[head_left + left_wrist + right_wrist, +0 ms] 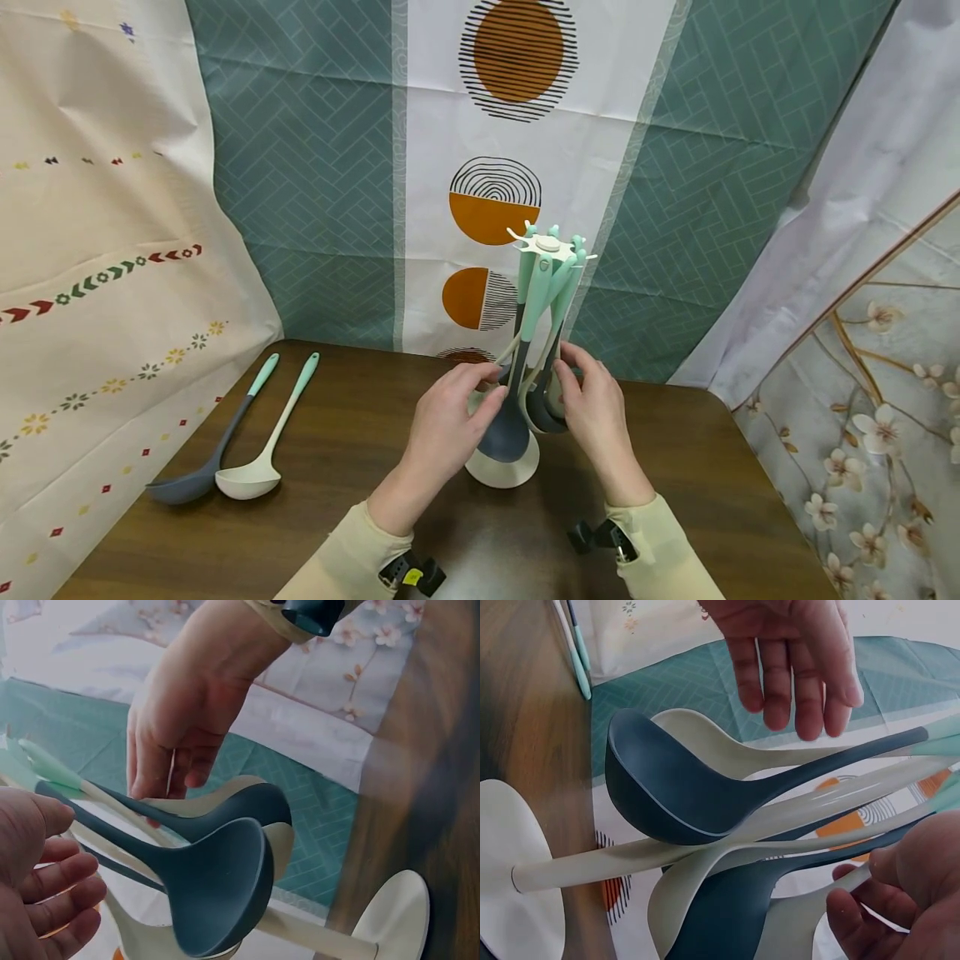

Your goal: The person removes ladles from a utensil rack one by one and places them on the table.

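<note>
Utensils (537, 287) with mint grips hang in a ring from the white, many-armed top (547, 243) of an upright stand, whose pale round base (502, 477) rests on the brown wooden table (352, 433), right of the middle in the head view. Two hands flank the stand at the height of the hanging bowls. The left hand (450, 412) is held free on the near left side, fingers loosely bent and gripping nothing, beside a dark blue ladle (505, 433) that hangs at the front with its bowl just above the base; whether a fingertip brushes its handle I cannot tell. The right hand (597, 408), on the other side, pinches the handle of a cream utensil (799, 919) between thumb and fingers, the utensil hanging among other dark and cream ones. Behind the front ladle, a cream ladle (694, 739) hangs close by. Well apart to the left, a loose dark ladle (236, 425) and a loose cream ladle (270, 437) lie side by side on the table, grips pointing away from the person, bowls nearest. Both forearms wear pale sleeves (352, 550) with black bands at the wrists. Behind the table hangs a green cloth (300, 167) with a white panel of orange circles.
</note>
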